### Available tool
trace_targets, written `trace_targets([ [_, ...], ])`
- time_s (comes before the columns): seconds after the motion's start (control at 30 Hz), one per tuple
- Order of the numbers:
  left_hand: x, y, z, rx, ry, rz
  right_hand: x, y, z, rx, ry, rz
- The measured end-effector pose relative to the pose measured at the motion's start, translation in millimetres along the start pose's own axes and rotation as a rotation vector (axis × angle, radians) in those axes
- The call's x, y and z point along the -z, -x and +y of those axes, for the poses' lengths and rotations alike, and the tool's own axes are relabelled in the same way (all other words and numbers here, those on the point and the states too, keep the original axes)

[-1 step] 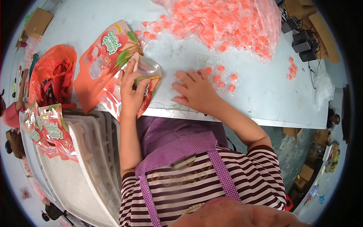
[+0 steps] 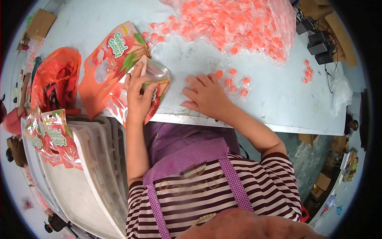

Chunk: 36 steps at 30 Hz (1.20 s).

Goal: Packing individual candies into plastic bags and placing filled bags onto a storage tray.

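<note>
My left hand (image 2: 138, 95) is closed on the edge of a red printed plastic pouch (image 2: 162, 88), its fingers along one side and the thumb across the front. The pouch's clear mouth gapes open toward the far side. Beneath and beyond it lie more flat red pouches (image 2: 113, 51) with fruit pictures and green leaves. To the right, my right hand (image 2: 207, 95) rests palm down on the table with its fingers spread, holding nothing that I can see. Just beyond its fingers lie several red round candies (image 2: 232, 71) in clear wrappers.
A large clear bag (image 2: 238, 24) of the same candies spills over the far table. At the right are a small candy cluster (image 2: 307, 72), black power adapters (image 2: 319, 48) and cables. An orange plastic bag (image 2: 55, 67) stands left, above stacked white trays (image 2: 63, 191) bearing pouches (image 2: 55, 137).
</note>
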<state>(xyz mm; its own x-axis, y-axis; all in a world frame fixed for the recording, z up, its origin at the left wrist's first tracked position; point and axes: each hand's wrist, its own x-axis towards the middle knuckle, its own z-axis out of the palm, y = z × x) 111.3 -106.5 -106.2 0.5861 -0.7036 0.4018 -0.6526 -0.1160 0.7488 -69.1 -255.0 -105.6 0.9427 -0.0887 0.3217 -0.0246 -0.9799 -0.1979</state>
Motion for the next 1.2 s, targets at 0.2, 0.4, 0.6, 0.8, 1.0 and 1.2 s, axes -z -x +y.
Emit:
trace_targets([
  [0.2,17.5,3.0,19.1,0.008,-0.018,-0.13,-4.0,4.7,3.3,0.089,-0.02,0.017],
  [0.4,11.7,7.0,37.9,-0.136,-0.071,-0.306,13.9,-7.1,11.4,-0.165,-0.504,0.303],
  [0.6,-6.3,5.1,46.5,-0.145,-0.035,-0.352,43.5,-49.4,1.9,-0.899,-1.797,0.525],
  [0.8,-22.7,-2.0,42.9,-0.05,0.227,-0.272,16.9,-56.1,-3.4,-0.311,-0.722,0.672],
  [1.0,-17.7,-6.3,55.2,0.007,0.416,-0.165,14.9,-51.6,-10.9,-0.325,-1.197,0.555],
  [1.2,-12.9,-5.2,52.2,-0.108,0.239,-0.172,18.8,-44.5,-8.4,-0.331,-1.002,0.472],
])
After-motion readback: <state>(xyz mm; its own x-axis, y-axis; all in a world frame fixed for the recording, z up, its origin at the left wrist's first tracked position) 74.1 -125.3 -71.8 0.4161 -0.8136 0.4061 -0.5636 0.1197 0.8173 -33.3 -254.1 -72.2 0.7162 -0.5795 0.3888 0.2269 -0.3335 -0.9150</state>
